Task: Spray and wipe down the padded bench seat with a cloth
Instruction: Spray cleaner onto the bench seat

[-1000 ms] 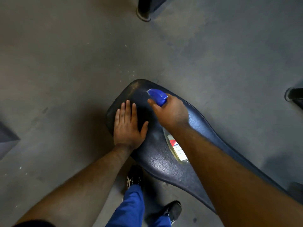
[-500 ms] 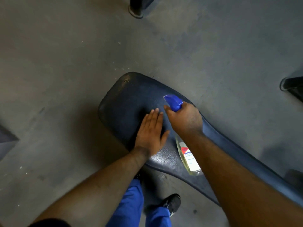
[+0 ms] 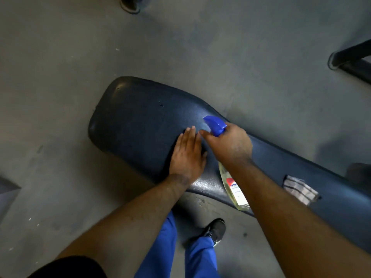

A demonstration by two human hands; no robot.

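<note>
A dark blue padded bench seat [image 3: 136, 117] runs from the middle toward the lower right. My left hand [image 3: 187, 157] lies flat on it, palm down, fingers together, nothing under it that I can see. My right hand [image 3: 230, 146] grips a spray bottle [image 3: 233, 187] with a blue trigger head [image 3: 215, 125] pointed up-left over the pad; the clear body with yellowish liquid hangs below my wrist. A checked cloth [image 3: 299, 189] lies folded on the seat to the right of my right forearm, untouched.
Grey concrete floor [image 3: 60, 67] surrounds the bench. A dark frame foot [image 3: 349, 61] stands at the right edge and another foot [image 3: 128, 5] at the top. My blue trouser legs and a black shoe [image 3: 216, 231] are beside the bench's near edge.
My left hand has slid along the pad from its wide end toward the narrower part. The right hand with the bottle moved the same way, and the cloth has come into view.
</note>
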